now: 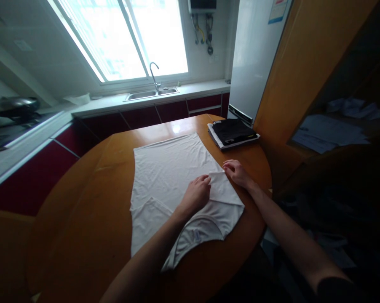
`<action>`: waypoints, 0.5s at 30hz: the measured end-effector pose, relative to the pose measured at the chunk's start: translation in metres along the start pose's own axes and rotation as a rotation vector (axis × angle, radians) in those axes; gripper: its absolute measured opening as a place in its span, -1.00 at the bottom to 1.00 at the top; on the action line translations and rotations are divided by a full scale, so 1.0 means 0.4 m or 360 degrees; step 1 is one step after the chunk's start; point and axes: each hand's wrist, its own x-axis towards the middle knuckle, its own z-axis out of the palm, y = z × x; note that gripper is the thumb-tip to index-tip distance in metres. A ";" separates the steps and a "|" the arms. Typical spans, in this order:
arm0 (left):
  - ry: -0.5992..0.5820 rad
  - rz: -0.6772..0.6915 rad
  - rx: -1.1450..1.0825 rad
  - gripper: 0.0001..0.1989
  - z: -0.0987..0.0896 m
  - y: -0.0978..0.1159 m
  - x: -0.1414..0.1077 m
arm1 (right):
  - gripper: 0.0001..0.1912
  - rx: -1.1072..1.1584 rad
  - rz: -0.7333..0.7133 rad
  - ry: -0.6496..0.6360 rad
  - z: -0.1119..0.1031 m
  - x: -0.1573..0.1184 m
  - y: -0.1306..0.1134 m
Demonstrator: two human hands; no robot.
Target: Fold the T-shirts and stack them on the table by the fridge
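A white shirt (171,168) lies spread on the wooden table (98,181), its neckline toward me. Its right sleeve is folded inward over the body, and the left sleeve lies flat at the lower left. My left hand (196,194) has its fingers pinched on the inner corner of the folded right sleeve. Beside the shirt's right edge, my right hand (237,172) touches the outer corner of that sleeve with its fingers curled together; its fingertips meet the cloth at the edge.
A stack of folded clothes with a black garment (234,130) on top sits at the table's far right. Beyond are a counter with a sink (142,95), a stove with a pan (13,105) and a fridge (251,54).
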 end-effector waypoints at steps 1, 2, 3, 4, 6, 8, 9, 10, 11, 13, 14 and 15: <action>-0.0043 0.0063 -0.0015 -0.61 0.002 0.000 0.016 | -0.83 -0.0031 -0.0023 -0.0042 0.001 -0.002 -0.002; -0.0078 0.0121 -0.0019 -0.60 0.008 0.000 0.033 | -0.86 -0.0070 -0.0032 -0.0067 0.002 -0.004 -0.003; -0.0106 0.0172 -0.0012 -0.58 0.018 0.000 0.050 | -0.87 -0.0109 -0.0025 -0.0073 0.005 -0.006 -0.004; -0.0127 0.0211 0.0004 -0.55 0.029 0.001 0.065 | -0.88 -0.0142 -0.0008 -0.0061 0.007 -0.007 -0.003; -0.0150 0.0268 0.0043 -0.50 0.055 0.000 0.091 | -0.87 -0.0183 0.0011 -0.0028 0.011 -0.006 -0.001; -0.0168 0.0303 0.0080 -0.46 0.081 -0.003 0.105 | -0.84 -0.0206 0.0018 -0.0002 0.012 -0.005 0.003; -0.0179 0.0308 0.0096 -0.44 0.092 -0.006 0.108 | -0.82 -0.0212 0.0032 0.0019 0.012 -0.004 0.005; -0.0188 0.0306 0.0110 -0.42 0.102 -0.010 0.108 | -0.81 -0.0213 0.0055 0.0047 0.012 -0.003 0.007; -0.0190 0.0302 0.0120 -0.40 0.111 -0.014 0.107 | -0.79 -0.0209 0.0083 0.0080 0.012 -0.003 0.009; -0.0170 0.0311 0.0127 -0.38 0.123 -0.022 0.102 | -0.78 -0.0193 0.0121 0.0125 0.011 -0.003 0.013; -0.0151 0.0326 0.0127 -0.37 0.127 -0.026 0.099 | -0.78 -0.0184 0.0125 0.0132 0.011 -0.003 0.015; -0.0133 0.0341 0.0128 -0.37 0.129 -0.028 0.098 | -0.78 -0.0178 0.0123 0.0129 0.011 -0.003 0.018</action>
